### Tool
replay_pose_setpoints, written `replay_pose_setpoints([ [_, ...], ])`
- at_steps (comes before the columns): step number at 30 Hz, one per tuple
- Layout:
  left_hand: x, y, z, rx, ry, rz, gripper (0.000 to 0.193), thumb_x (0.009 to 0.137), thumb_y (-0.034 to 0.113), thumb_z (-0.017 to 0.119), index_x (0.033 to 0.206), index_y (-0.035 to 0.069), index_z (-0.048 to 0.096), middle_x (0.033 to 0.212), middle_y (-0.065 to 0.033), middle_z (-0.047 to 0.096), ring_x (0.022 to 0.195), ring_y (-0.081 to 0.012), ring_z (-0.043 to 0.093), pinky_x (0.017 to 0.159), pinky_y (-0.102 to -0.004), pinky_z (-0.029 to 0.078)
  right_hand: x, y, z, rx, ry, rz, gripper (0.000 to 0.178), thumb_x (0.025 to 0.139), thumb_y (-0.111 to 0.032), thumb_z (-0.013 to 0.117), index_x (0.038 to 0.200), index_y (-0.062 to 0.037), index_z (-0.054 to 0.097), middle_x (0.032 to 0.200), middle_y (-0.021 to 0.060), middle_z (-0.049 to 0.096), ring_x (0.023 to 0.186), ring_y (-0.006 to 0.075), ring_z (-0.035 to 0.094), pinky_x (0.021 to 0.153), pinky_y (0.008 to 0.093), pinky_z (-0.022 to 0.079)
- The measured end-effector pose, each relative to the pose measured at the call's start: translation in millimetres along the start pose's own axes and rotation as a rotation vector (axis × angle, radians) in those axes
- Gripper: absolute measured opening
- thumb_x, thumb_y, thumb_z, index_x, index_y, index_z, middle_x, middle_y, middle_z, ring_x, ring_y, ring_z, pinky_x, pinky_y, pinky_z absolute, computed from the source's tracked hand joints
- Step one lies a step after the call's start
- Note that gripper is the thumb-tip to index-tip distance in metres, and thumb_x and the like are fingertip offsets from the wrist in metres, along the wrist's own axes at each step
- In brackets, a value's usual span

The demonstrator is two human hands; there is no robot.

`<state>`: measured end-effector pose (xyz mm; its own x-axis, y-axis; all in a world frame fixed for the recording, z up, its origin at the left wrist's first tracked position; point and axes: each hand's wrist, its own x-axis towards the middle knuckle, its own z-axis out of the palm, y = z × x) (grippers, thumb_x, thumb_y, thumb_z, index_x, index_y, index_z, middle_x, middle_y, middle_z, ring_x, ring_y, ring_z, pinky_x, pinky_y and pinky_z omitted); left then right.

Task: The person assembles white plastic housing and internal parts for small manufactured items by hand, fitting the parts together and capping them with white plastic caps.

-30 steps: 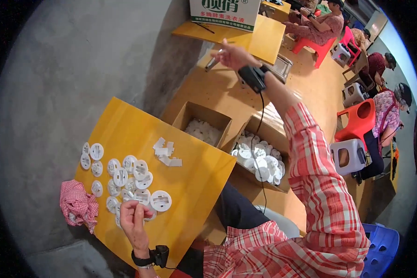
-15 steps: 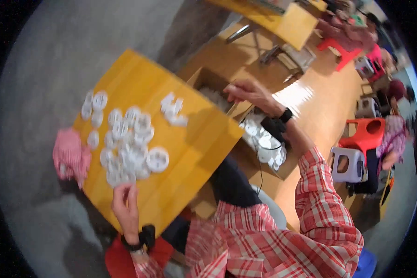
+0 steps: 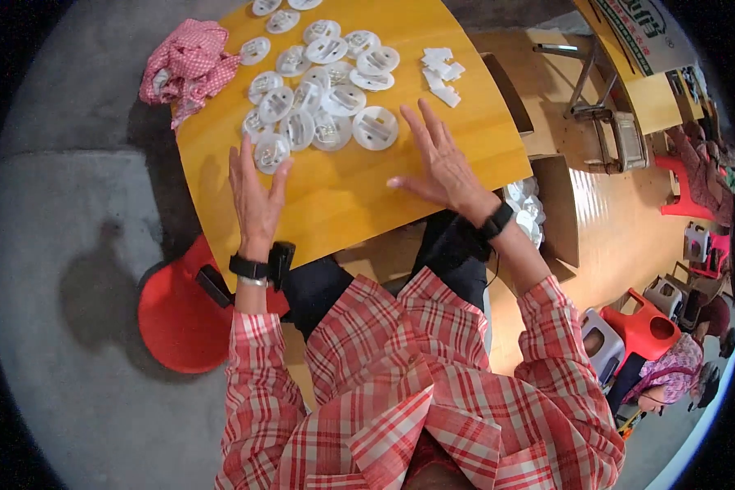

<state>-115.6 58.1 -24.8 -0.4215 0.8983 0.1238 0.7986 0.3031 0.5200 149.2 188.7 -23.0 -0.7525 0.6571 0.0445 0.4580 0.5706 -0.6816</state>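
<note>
Several white round plastic discs (image 3: 327, 102) with slotted, clear-looking middles lie in a loose pile on the yellow table (image 3: 343, 192). My left hand (image 3: 257, 200) is at the pile's near left, its fingers apart on either side of one disc (image 3: 272, 153); whether they touch it I cannot make out. My right hand (image 3: 445, 167), fingers spread and nothing in it, hovers over the table's right part. Nearest to it on the left is a larger-looking disc (image 3: 375, 128). Beyond its fingertips is a small heap of white flat pieces (image 3: 443, 75).
A pink checked cloth (image 3: 189, 69) hangs at the table's left edge. Below on the left stands a red stool (image 3: 184, 322). To the right, a cardboard box (image 3: 557, 204) holds more white discs (image 3: 527, 211). Other people sit among stools (image 3: 641, 327) at the far right.
My right hand has come from above the box to over the table, its fingers now spread. My left hand has opened from a pinch at the pile. The view has turned.
</note>
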Motion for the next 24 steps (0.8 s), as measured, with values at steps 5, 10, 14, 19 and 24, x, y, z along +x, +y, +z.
replay_pose_setpoints([
  [5, 20.1, -31.5, 15.8, -0.112, 0.046, -0.045, 0.071, 0.084, 0.031, 0.06, 0.136, -0.002, 0.023, 0.132, -0.0291, 0.034, 0.121, -0.0416, 0.034, 0.102, -0.0457, 0.028, 52.4, 15.5, 23.6, -0.132, 0.161, -0.023, 0.103, 0.064, -0.05, 0.074, 0.14, -0.0074, 0.02, 0.137, 0.0346, 0.019, 0.125, 0.0479, 0.027, 0.104, 0.0466, 0.028],
  [10, 19.1, -15.8, 38.1, -0.272, -0.041, -0.012, 0.066, 0.085, 0.025, 0.059, 0.132, -0.006, 0.026, 0.127, -0.0288, 0.037, 0.118, -0.0408, 0.038, 0.1, -0.0437, 0.032, 72.0, 6.4, 47.6, -0.11, 0.076, -0.124, 0.095, 0.068, -0.049, 0.071, 0.139, -0.0083, 0.022, 0.138, 0.0322, 0.021, 0.126, 0.0463, 0.027, 0.104, 0.0471, 0.029],
  [14, 17.7, 4.1, 47.4, -0.248, -0.051, 0.13, 0.065, 0.083, 0.024, 0.061, 0.131, -0.005, 0.029, 0.128, -0.029, 0.037, 0.118, -0.0424, 0.037, 0.1, -0.0459, 0.03, 70.4, 0.1, 47.8, -0.087, 0.068, -0.137, 0.089, 0.073, -0.046, 0.068, 0.14, -0.011, 0.021, 0.138, 0.0313, 0.022, 0.125, 0.0459, 0.029, 0.102, 0.0469, 0.03],
  [19, 11.5, 3.9, 29.8, -0.112, -0.029, 0.186, 0.062, 0.081, 0.022, 0.064, 0.129, -0.004, 0.034, 0.127, -0.0274, 0.04, 0.119, -0.0427, 0.037, 0.101, -0.0467, 0.029, 55.5, 8.4, 15.8, -0.146, 0.215, -0.124, 0.061, 0.077, -0.035, 0.067, 0.127, -0.0097, 0.041, 0.127, 0.0224, 0.042, 0.115, 0.0385, 0.042, 0.096, 0.0428, 0.037],
  [24, 21.1, 23.4, 27.5, -0.022, 0.005, 0.252, 0.048, 0.079, 0.018, 0.065, 0.119, -0.001, 0.045, 0.118, -0.0228, 0.049, 0.113, -0.0394, 0.042, 0.096, -0.0459, 0.034, 32.7, 73.9, -36.2, -0.273, 0.42, 0.106, 0.026, 0.078, -0.023, 0.065, 0.099, -0.0079, 0.061, 0.096, 0.013, 0.06, 0.093, 0.0316, 0.053, 0.083, 0.0394, 0.043],
])
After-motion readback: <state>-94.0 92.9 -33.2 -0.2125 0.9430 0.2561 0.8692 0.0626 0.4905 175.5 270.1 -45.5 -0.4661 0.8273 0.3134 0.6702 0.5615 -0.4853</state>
